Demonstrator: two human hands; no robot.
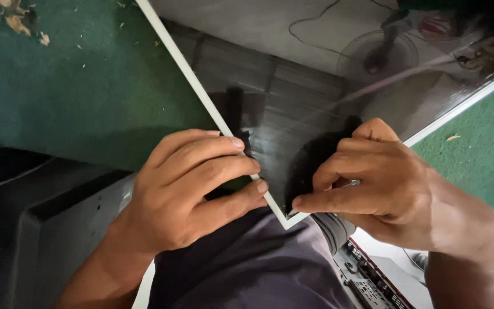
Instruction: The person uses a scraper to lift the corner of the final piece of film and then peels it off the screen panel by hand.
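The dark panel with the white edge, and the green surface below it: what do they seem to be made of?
The dark panel looks like glossy glass or plastic: it mirrors a fan. Its white edge seems a thin matte plastic strip. The green surface looks like matte felt or carpet, with a fuzzy grain.

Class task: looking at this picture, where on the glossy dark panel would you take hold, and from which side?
Probably the white-edged corner of the glossy dark panel, approached from the person's side. That corner points toward the body, and the left hand and right hand already pinch its two edges.
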